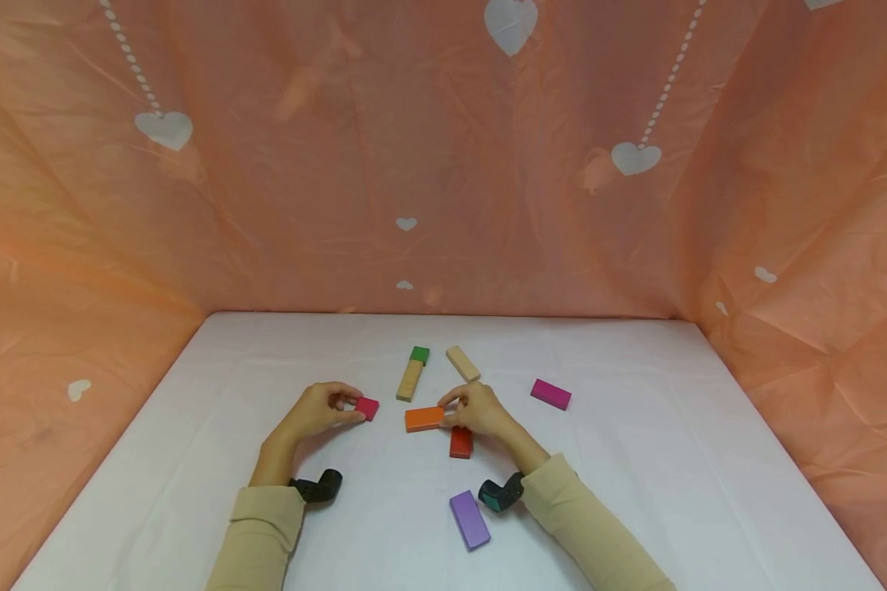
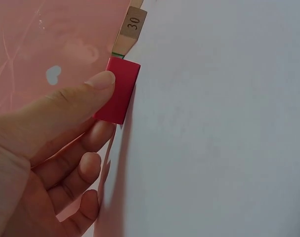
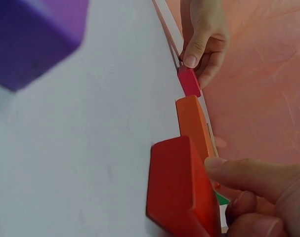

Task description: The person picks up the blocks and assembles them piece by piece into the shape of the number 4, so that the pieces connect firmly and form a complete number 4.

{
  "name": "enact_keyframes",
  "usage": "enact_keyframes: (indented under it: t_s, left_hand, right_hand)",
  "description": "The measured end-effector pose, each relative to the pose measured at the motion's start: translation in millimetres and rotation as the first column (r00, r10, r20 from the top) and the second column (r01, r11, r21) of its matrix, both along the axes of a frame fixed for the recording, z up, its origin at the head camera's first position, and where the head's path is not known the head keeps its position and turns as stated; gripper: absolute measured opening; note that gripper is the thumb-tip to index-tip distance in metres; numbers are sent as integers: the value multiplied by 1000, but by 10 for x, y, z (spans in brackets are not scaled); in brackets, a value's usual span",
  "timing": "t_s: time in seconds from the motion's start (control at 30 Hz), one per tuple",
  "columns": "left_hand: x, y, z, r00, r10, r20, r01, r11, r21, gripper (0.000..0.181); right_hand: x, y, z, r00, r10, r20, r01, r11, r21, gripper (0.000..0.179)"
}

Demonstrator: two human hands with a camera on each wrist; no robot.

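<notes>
L fingers pinch crimson block, R fingers orange block, wht tabletop below, heart-print drape behind.

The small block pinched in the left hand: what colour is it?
The small block is pinkish red, clearest in the left wrist view.

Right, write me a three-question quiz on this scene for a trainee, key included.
1. Which block does the left hand pinch?
a) the green block
b) the pinkish-red block
c) the orange block
2. True or false: in the head view, the magenta block lies farther right than the purple block.
3. What number is printed on the plain wooden block seen in the left wrist view?

Key: 1. b; 2. true; 3. 30.
</notes>
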State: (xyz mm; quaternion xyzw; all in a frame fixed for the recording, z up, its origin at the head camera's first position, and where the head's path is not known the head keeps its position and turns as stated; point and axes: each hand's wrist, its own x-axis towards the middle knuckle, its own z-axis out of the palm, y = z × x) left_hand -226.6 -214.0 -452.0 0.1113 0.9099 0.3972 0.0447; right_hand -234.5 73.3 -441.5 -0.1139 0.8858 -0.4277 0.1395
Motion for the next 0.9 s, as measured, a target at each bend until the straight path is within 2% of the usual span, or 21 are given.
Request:
enact_keyframes:
  t_s: [0.13,0.53,0.9]
  left_hand:
    - [1,35,10,1000,-5,8,5,1000,3,33]
    - [-4,153,18,1000,-3,29,3,1000,3,33]
    - [-13,181,-9,1000,-8,26,8,1000,9,32]
  right_hand:
    - [-4,4,-8,1000,2,-19,-2,1000,-2,26]
    - [-1,23,-9,1000,-14,-2,14,1000,-27,26]
    - [1,16,-3,999,-36,7,36,999,-35,26]
